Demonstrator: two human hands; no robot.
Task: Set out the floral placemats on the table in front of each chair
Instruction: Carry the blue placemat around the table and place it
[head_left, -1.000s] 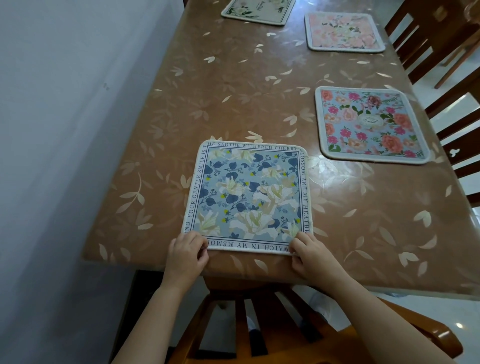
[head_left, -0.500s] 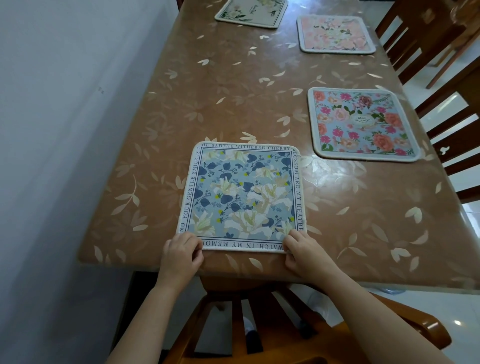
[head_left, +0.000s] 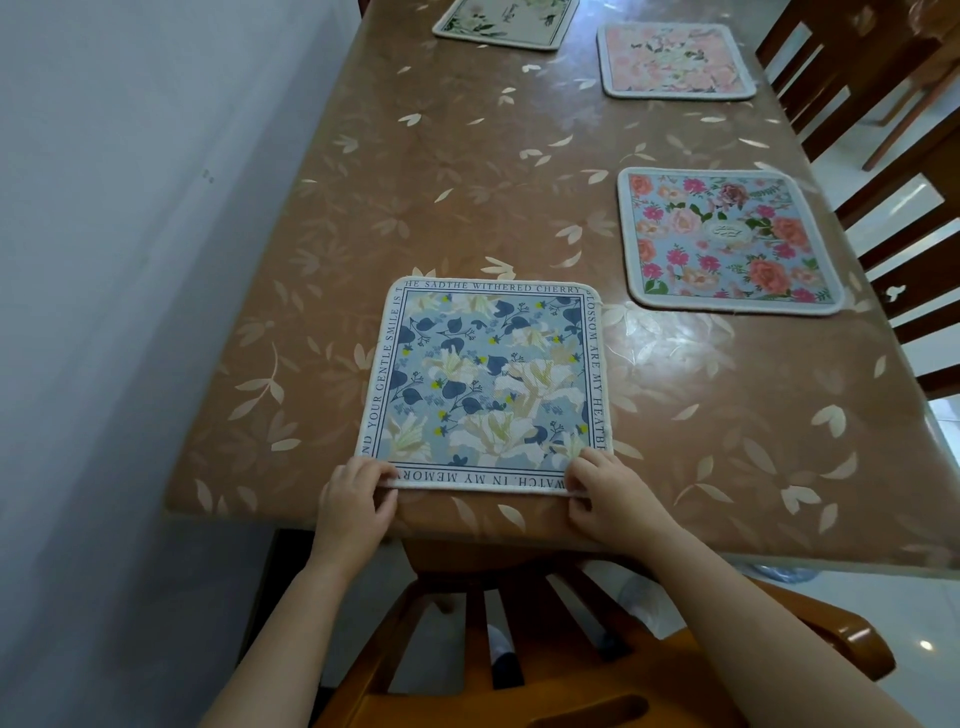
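A blue floral placemat (head_left: 488, 384) with a lettered border lies flat near the front edge of the brown leaf-patterned table (head_left: 447, 197). My left hand (head_left: 356, 501) pinches its near left corner and my right hand (head_left: 605, 491) pinches its near right corner. Three more placemats lie on the table: a blue one with pink roses (head_left: 727, 241) at the right, a pink one (head_left: 675, 61) further back, and a cream one (head_left: 506, 22) at the far end, partly cut off.
A wooden chair (head_left: 519, 649) stands tucked under the table edge right below my hands. Dark wooden chairs (head_left: 893, 171) line the right side. A pale wall (head_left: 130, 260) runs close along the table's left edge.
The blue placemat stays in place. Both hands have kept hold of its near corners, with only slight shifts of the fingers.
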